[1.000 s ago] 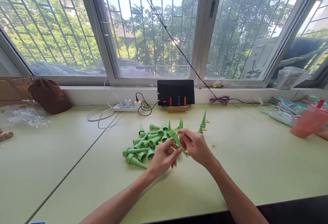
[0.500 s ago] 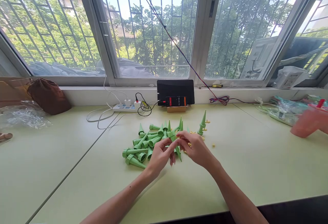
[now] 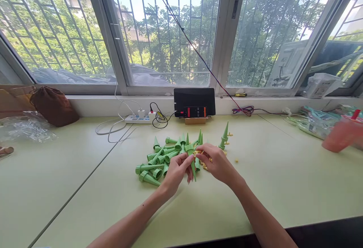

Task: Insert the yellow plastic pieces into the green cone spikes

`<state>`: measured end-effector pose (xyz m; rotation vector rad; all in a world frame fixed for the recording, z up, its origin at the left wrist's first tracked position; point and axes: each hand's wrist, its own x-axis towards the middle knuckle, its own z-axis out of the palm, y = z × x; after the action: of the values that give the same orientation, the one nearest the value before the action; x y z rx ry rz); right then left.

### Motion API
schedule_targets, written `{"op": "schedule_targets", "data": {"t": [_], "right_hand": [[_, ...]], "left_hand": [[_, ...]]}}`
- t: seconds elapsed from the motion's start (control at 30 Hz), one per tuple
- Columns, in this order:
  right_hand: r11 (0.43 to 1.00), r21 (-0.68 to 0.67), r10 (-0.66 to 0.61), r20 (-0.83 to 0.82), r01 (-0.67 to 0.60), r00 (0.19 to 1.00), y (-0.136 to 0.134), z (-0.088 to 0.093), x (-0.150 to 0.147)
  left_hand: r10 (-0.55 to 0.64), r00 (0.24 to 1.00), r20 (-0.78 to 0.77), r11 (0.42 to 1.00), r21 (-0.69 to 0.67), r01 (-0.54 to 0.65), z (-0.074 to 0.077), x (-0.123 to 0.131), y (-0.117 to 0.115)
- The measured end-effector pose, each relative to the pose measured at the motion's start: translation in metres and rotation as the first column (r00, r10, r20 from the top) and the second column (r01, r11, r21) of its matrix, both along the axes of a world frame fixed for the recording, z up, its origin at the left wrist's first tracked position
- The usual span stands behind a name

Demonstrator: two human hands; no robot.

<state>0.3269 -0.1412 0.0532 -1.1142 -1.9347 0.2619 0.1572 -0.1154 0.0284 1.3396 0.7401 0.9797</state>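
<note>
My left hand [image 3: 176,171] is closed around a green plant watering spike [image 3: 193,169], whose pointed end slants down toward me. Beside it, my right hand [image 3: 219,165] pinches a small yellow valve [image 3: 196,152] against the spike's side; the fingers partly cover the contact. Left of and behind the hands lies a pile of green spikes [image 3: 170,156], some on their sides and some point up. Small yellow valves [image 3: 204,166] lie partly hidden under my right hand. Green spikes with yellow valves fitted [image 3: 224,138] stand to the right, tips up.
One loose yellow piece [image 3: 236,160] lies right of my right hand. At the back are a phone [image 3: 195,112] before a dark tablet [image 3: 194,98], and a power strip [image 3: 138,119] with cables. A brown pouch [image 3: 53,106] sits left, a red cup [image 3: 338,136] right.
The spike in my left hand has turned a little more upright, its lower tip shifting left. My right fingers have drawn slightly apart from the left ones, showing the yellow valve.
</note>
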Motion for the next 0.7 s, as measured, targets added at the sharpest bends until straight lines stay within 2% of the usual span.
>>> {"op": "schedule_targets", "data": {"t": [0.7], "right_hand": [[0.999, -0.042, -0.004, 0.027, 0.006, 1.000, -0.0015, 0.0004, 0.0003]], "left_hand": [[0.006, 0.996, -0.084, 0.992, 0.127, 0.005, 0.0055, -0.0007, -0.0039]]}}
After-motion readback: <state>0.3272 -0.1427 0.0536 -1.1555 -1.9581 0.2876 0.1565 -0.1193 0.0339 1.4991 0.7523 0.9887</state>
